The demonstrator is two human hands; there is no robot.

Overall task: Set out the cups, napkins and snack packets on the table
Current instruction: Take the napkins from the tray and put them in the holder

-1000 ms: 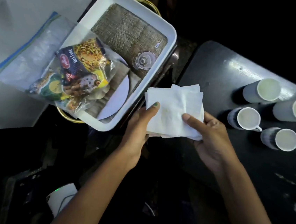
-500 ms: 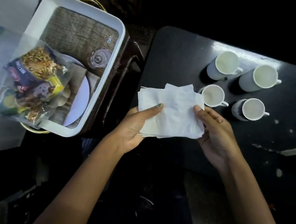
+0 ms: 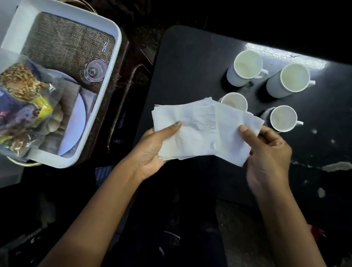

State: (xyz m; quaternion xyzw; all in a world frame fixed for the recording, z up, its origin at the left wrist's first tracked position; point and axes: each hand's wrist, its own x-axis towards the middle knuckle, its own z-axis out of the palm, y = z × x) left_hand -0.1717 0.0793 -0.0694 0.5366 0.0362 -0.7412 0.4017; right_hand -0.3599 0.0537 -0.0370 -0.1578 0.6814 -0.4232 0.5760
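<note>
A: Above the near edge of the black table, the left hand is closed on the napkin stack, thumb on top and fingers below. The right hand pinches one napkin at its right side; it overlaps the stack and sticks out to the right.

B: Which way does it have to go?

A: I think to the right and away from the body. The napkin's long side runs left to right, and the four cups stand just beyond it, nearer to the right hand. One cup is partly hidden behind the napkins.

B: And the containers?

A: The cups look empty. On the left, well apart from the table, the white tray holds a woven mat, a small glass and a plate. The clear bag of snack packets lies over its left edge, not yet set out.
</note>
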